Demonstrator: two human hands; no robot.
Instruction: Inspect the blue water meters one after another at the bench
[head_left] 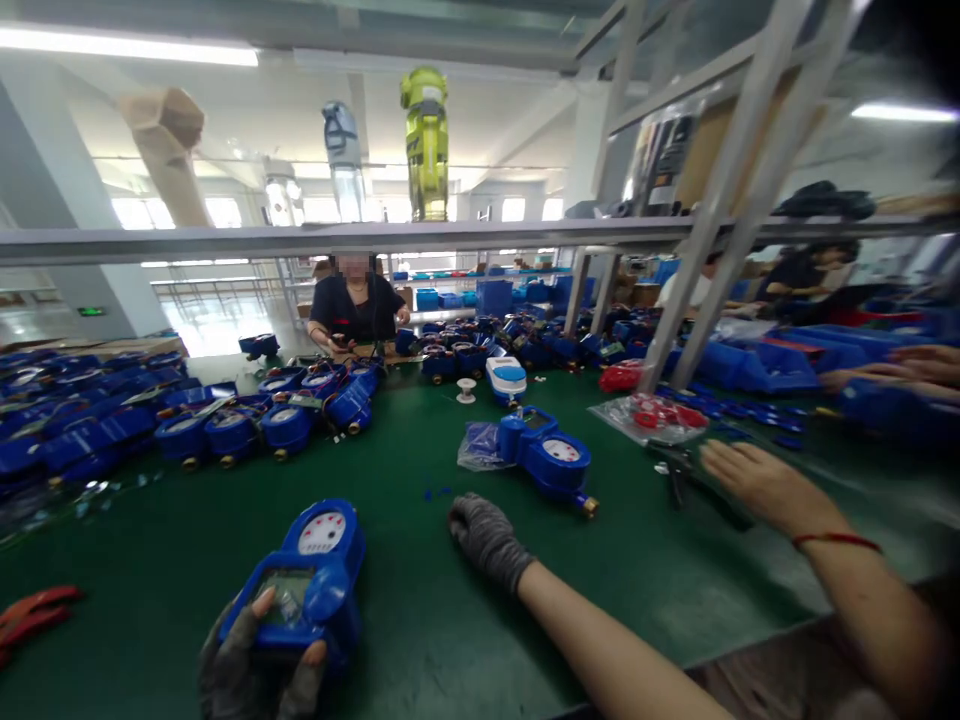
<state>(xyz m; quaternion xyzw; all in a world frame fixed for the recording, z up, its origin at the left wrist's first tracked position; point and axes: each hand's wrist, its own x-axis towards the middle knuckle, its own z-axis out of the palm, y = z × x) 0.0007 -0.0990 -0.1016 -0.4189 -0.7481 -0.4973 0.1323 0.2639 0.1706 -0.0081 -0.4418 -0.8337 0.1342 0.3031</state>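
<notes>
My left hand [262, 660], in a grey glove with bare fingertips, grips a blue water meter [330, 590] at the lower left. Its round white dial faces up at the far end, and a small display window lies near my thumb. My right hand [489, 542], in a grey glove, rests curled on the green table; whatever its fingers may hold is hidden. Tiny blue bits [435, 493] lie just left of it. Beyond it sits another blue water meter [559, 460] with a brass end, beside a clear bag of blue material [486, 445].
A co-worker's hand [757, 485] with a red wristband is at right, by black-handled pliers [686, 475]. Red-handled pliers [34, 620] lie far left. Several water meters [225, 430] fill the back left. A bag of red parts [660, 415] and a shelf [465, 238] stand farther off.
</notes>
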